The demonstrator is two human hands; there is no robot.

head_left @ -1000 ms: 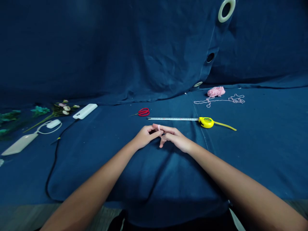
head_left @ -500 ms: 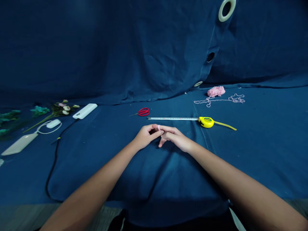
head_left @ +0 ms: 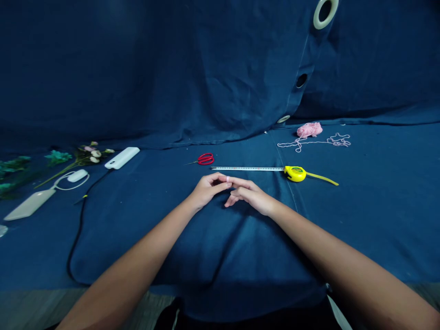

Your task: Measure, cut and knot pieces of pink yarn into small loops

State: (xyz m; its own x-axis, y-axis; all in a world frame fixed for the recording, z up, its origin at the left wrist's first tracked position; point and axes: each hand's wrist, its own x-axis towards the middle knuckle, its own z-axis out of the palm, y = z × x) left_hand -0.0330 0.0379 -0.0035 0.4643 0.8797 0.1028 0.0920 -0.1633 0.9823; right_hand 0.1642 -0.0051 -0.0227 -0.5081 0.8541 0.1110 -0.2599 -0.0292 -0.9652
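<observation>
Easing left hand (head_left: 208, 190) and right hand (head_left: 250, 195) slightly forward, meeting over blue cloth (head_left: 192, 256); pink ring (head_left: 227, 179) sitting where they meet, on which hand unclear; grip on it unclear, neither clenched. Tape measure (head_left: 294, 173), red scissors (head_left: 205, 159) lying beyond, untouched.

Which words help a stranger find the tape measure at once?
On the blue cloth, look just beyond the left hand and right hand. The tape measure lies there, its long blade reaching sideways from a yellow case. Nothing nearby is yellow; the scissors are red.
</observation>
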